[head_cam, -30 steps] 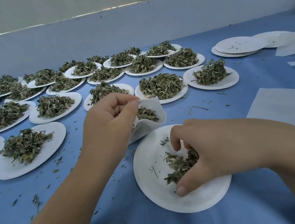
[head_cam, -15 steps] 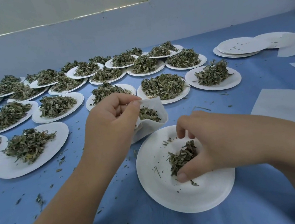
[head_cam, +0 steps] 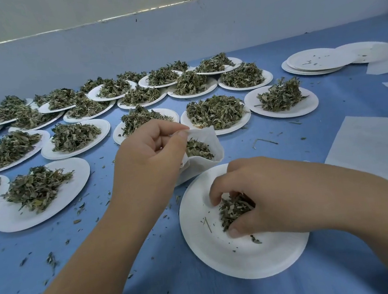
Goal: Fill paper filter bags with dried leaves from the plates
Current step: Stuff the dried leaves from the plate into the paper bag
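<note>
Dried leaves [head_cam: 232,211] are bunched now in the right hand [head_cam: 255,195], fingers and thumb curled round a tight clump where a second ago they were raking a looser scatter together. The near plate [head_cam: 238,258] under it is almost bare, with only a stem and specks left, so I'd call this the last pinch from it. The left hand [head_cam: 150,154] hasn't budged. Its thumb and fingers pinch the rim of the paper filter bag [head_cam: 205,167], holding its mouth agape just beyond the plate, some leaf already inside. Next, I judge, comes the short lift over to that mouth. Around them there's a pale wall [head_cam: 174,34] at the back and a blue table [head_cam: 344,106] running right up to it. Rows of heaped plates [head_cam: 13,217] sit left and behind, a stack of emptied plates [head_cam: 319,60] far right, white paper sheets [head_cam: 379,148] near right, and leaf crumbs [head_cam: 51,258] are scattered between them
</note>
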Demonstrator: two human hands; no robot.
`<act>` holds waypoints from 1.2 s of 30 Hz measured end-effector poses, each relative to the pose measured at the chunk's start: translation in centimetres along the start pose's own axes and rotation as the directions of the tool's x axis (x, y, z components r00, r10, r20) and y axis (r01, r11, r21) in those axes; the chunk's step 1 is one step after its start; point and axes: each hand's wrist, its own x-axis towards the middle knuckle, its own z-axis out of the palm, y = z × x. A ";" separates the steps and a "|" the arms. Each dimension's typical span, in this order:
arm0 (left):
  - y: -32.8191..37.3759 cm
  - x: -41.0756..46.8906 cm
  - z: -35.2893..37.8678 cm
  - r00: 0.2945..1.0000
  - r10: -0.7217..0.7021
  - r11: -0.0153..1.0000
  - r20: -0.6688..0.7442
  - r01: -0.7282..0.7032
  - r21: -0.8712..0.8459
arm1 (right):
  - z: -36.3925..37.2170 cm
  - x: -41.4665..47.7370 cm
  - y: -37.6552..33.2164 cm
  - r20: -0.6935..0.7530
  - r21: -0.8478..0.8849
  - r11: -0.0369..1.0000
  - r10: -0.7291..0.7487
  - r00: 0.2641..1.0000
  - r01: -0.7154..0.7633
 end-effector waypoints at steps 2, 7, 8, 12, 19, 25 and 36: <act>0.0 0.0 0.0 1.000 0.004 1.000 0.004 -0.004 -0.004 | 0.0 0.1 0.0 -0.021 0.007 1.000 -0.018 1.000 0.018; 0.0 0.0 -0.1 1.000 0.001 1.000 0.003 -0.001 -0.007 | 0.1 0.3 0.0 -0.056 0.029 0.999 -0.044 0.997 0.046; 0.0 0.0 -0.1 1.000 -0.002 1.000 0.003 0.002 -0.008 | 0.1 0.3 0.0 -0.061 0.031 0.998 -0.047 0.997 0.049; 0.0 0.0 0.0 1.000 -0.011 1.000 0.002 0.011 -0.010 | 0.0 0.4 0.2 -0.064 0.033 0.998 -0.052 0.997 0.054; 0.1 0.0 0.0 1.000 0.003 1.000 0.009 -0.003 0.011 | -1.4 0.0 0.9 -0.064 0.189 0.979 -0.068 0.996 0.079; 0.3 -0.7 0.9 0.997 0.050 0.995 0.055 -0.055 0.084 | -4.0 -1.0 1.9 -0.264 0.457 0.864 -0.093 0.960 0.210; 0.5 -1.2 1.8 0.991 0.079 0.988 0.112 -0.093 0.125 | -2.0 0.4 0.4 -0.478 0.314 0.946 0.085 0.875 0.080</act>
